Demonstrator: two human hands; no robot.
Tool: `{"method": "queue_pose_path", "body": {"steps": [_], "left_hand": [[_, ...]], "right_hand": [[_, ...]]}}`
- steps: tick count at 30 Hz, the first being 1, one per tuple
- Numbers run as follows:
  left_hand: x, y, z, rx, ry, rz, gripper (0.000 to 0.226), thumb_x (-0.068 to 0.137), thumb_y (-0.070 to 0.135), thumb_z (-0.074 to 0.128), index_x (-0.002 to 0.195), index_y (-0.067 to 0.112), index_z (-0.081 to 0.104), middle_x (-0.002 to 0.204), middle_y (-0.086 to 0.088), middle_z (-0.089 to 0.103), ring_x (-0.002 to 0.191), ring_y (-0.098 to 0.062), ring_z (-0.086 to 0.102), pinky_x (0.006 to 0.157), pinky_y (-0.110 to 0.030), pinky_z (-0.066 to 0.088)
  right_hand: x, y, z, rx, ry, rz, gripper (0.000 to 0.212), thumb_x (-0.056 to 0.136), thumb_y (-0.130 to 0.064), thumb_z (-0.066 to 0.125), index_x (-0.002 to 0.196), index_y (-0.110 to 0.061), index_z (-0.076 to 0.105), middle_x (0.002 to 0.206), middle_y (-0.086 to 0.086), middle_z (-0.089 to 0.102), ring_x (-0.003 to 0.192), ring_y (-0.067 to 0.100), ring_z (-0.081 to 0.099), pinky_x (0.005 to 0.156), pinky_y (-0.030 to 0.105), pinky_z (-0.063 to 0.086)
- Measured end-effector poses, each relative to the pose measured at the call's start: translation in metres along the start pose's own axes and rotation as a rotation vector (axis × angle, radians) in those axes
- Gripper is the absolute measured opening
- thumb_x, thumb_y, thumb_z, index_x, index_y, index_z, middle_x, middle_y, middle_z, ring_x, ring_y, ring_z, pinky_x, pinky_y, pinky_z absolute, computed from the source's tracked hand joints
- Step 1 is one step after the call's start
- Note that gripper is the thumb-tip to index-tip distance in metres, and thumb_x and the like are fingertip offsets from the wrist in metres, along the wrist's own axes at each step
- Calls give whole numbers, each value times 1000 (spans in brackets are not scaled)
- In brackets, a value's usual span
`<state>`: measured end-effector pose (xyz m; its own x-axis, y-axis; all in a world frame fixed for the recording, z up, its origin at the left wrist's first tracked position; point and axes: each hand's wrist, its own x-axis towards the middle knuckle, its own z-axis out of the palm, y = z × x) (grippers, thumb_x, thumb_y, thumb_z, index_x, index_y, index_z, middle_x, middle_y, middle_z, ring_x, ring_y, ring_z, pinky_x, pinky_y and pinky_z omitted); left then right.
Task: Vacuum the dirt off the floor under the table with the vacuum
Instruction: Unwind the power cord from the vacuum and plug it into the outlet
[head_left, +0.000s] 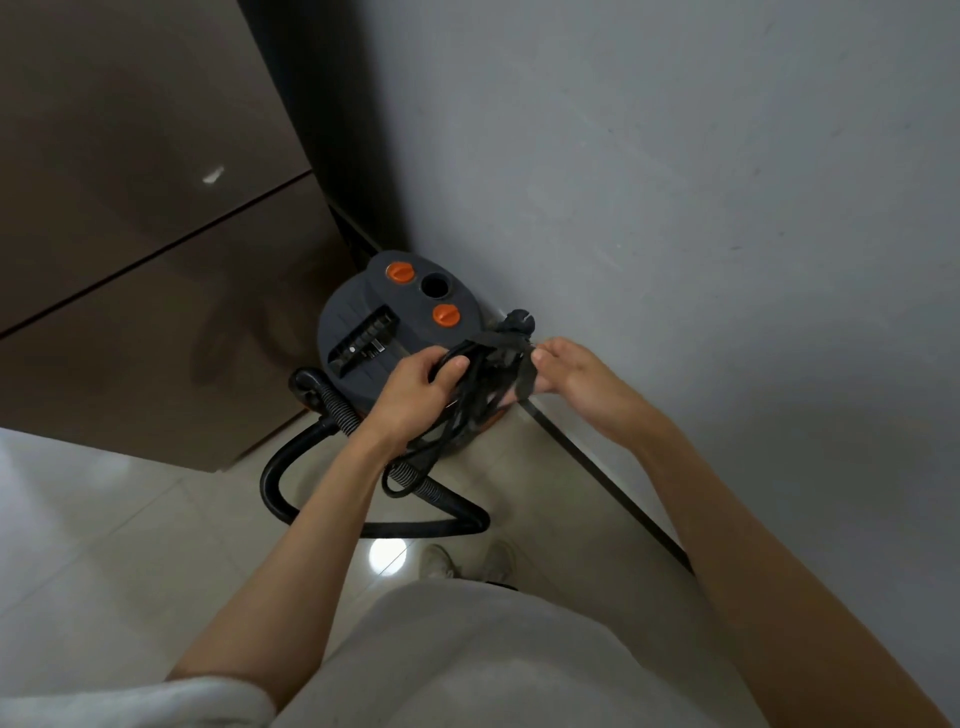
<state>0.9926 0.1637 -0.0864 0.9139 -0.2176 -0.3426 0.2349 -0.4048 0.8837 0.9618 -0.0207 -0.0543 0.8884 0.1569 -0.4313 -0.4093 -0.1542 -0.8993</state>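
Both your hands are on the bundled power cord (470, 400), over the vacuum (395, 322). L hand (415, 387): fingers curled round the cord loops, thumb on top, firm hold. R hand (566, 371): fingers bent, pinching a black strap (524, 374) wrapped on the bundle; plug (519, 322) sticks out just above it. Vacuum = dark grey canister w/ two orange knobs (401, 272), sits on the tiled floor (156, 519) in the corner, btwn brown cabinet (145, 208) and grey wall (675, 182). Ribbed black hose (332, 405) loops on floor in front, near your shoes (441, 561).
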Motion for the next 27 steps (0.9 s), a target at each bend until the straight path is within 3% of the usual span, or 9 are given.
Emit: {"method": "queue_pose_path", "body": {"steps": [2,6,8,11,13,17,22,27], "left_hand": [[2,-3,-6,-34,56,-2,23,98,22,47,77,22,55,67,4,53,62,-9,50,65,-29,40],[3,2,-7,75,18,45,22,99,23,45,80,15,54,66,3,49,60,-9,46,61,-27,38],[2,6,-5,80,-6,56,22,99,25,45,85,11,55,67,2,50,62,-12,47,63,-31,40],[-3,10,-4,-31,-25,36,23,99,25,44,82,14,52,59,6,49,51,-5,45,56,-23,38],[-8,11,-1,-116,-44,15,22,99,26,45,84,12,52,52,11,53,47,0,47,55,-19,39],[-16,6,14,-260,-144,-3,13,92,25,58,87,14,53,57,10,55,52,-2,49,56,-18,41],[-22,4,28,-203,-208,-25,16,85,14,68,94,17,55,71,7,53,61,-1,51,62,-19,43],[-23,-2,41,-62,-334,91,16,87,12,66,88,19,52,76,3,50,69,-7,50,66,-23,43]], "right_hand": [[-4,1,-5,96,-37,1,34,106,-16,21,86,-9,48,83,13,73,92,11,69,92,15,46],[1,9,-6,272,93,55,29,106,-19,24,85,-11,42,90,17,72,82,22,70,84,30,53],[2,11,-5,536,112,82,30,105,-25,27,87,-12,47,87,12,74,79,22,71,81,33,55],[0,9,-10,914,100,50,32,103,-29,30,99,-10,55,107,7,70,97,21,67,88,34,52],[0,12,-10,768,144,71,28,102,-26,34,103,-8,57,108,8,67,101,22,63,91,33,49],[1,23,3,317,179,227,32,102,-29,41,102,-6,62,94,5,67,87,18,61,77,25,48],[3,33,9,287,331,298,34,100,-32,45,100,-3,63,87,8,65,69,13,55,62,22,45],[4,36,-1,311,509,270,46,96,-44,50,94,0,64,73,7,58,59,13,48,55,24,41]]}}
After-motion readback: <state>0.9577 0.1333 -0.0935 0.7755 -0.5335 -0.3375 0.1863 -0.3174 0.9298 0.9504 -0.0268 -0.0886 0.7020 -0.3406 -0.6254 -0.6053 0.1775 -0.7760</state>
